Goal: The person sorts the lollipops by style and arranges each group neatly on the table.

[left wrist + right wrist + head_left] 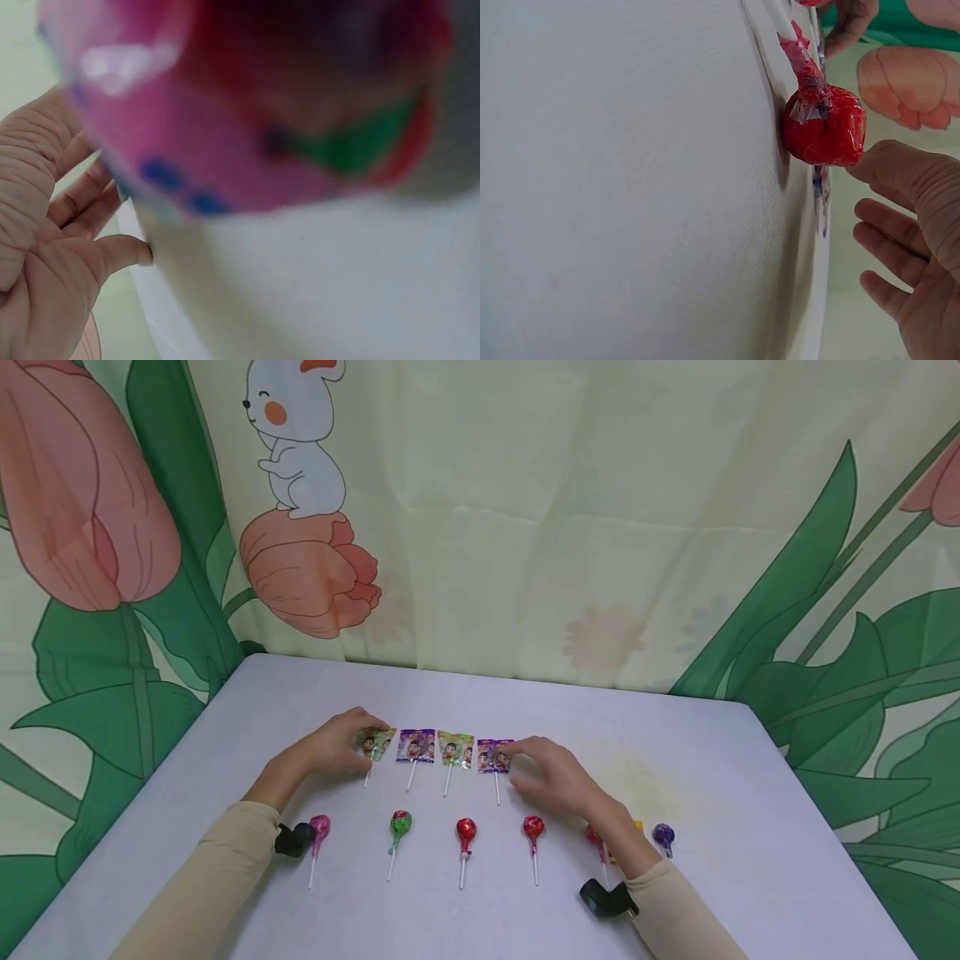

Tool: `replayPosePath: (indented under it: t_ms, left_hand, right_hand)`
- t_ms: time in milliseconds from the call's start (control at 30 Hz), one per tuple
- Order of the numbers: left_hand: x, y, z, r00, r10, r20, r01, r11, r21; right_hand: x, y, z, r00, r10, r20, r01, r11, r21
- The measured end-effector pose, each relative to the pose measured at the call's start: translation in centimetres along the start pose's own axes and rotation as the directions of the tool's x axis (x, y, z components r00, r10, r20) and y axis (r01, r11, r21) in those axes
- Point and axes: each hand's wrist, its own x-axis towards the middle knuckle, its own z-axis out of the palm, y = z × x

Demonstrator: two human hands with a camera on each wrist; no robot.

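Note:
Flat-wrapped lollipops lie in a row across the white table. My left hand [341,745] is at the left end, its fingertips touching the top of a green-wrapped lollipop [377,743] and its thumb apart beside it. At the right end, the fingertips of my right hand [551,772] touch the edge of a purple-wrapped lollipop [491,756], with the thumb spread away. Between them lie another purple-wrapped lollipop [416,746] and another green-wrapped lollipop [455,750]. In the right wrist view, the fingers of the right hand [922,217] look relaxed behind a red lollipop [825,127].
Nearer the front is a row of round lollipops: pink [320,827], green [401,823], two red ones [467,832], and a purple one [663,835]. A pinkish-red lollipop [594,835] and something yellow are partly behind the right forearm. A printed curtain [510,527] hangs behind the table [300,685].

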Motion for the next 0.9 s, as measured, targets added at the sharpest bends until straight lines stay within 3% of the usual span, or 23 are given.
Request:
replayPosePath:
  t_ms: [500,900]
  left_hand:
    - [0.0,0.3,0.0,1.0,-0.006,0.003,0.006,1.0,0.005]
    - [0.1,0.1,0.1,1.0,-0.005,-0.001,0.005,1.0,0.0]
  right_hand:
    - [-2.5,-0.2,-0.3,0.998,-0.029,-0.06,0.028,0.999,-0.022]
    - [-3.8,-0.4,-0.6,0.998,0.037,-0.057,-0.038,0.999,-0.015]
